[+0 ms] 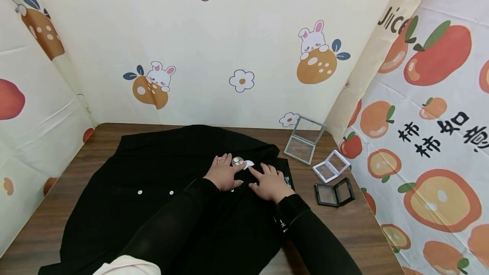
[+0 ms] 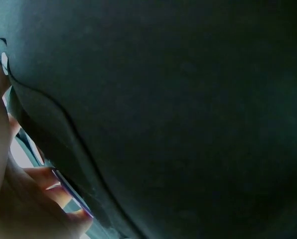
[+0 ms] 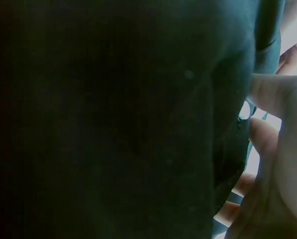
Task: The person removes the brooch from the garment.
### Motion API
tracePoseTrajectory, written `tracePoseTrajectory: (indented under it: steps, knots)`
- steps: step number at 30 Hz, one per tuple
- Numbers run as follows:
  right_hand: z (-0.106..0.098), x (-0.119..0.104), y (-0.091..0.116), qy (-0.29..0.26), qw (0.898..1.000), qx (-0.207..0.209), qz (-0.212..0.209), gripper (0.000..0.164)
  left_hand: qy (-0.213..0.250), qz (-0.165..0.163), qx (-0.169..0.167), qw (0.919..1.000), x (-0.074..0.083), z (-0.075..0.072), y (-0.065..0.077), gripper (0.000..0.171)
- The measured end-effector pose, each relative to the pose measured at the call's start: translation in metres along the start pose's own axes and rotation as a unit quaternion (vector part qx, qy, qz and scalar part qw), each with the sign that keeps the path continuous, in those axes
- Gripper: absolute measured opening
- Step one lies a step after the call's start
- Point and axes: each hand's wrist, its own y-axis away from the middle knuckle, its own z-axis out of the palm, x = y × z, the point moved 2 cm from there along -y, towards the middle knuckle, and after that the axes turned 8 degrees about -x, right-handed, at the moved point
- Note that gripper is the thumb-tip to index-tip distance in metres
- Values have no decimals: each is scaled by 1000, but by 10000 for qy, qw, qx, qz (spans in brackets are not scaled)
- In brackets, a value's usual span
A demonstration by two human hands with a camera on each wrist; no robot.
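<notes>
A black shirt [image 1: 126,169] with small white buttons [image 1: 171,192] lies spread on the wooden table. My left hand [image 1: 225,172] rests on its upper right part, fingers extended and thumb apart. Beside those fingers sits a round badge [image 1: 237,161] with a floral pattern. A small white curved piece [image 1: 248,164] lies just right of the badge, between both hands. My right hand [image 1: 270,183] touches the shirt with fingers spread, its index fingertip close to the white piece. In the left wrist view, a thin purple-edged disc [image 2: 73,193] shows at the fingertips [image 2: 81,219]; dark cloth hides most else.
To the right of the shirt stand three opened hinged frames: a grey one [image 1: 301,150], a white one [image 1: 324,172] and a black one [image 1: 327,194]. A printed cloth [image 1: 244,33] hangs behind the table, with more fruit-printed cloth [image 1: 431,139] along the right side.
</notes>
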Motion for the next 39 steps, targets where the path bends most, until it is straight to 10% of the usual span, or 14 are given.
tracePoseTrajectory:
  steps: [32, 39]
  knots:
    - [10, 3, 5, 48, 10000, -59, -52, 62, -19, 34, 71, 10000, -2, 4, -7, 70]
    - [6, 2, 9, 21, 10000, -36, -85, 62, 20, 126, 720, 9973, 3, -1, -14, 62]
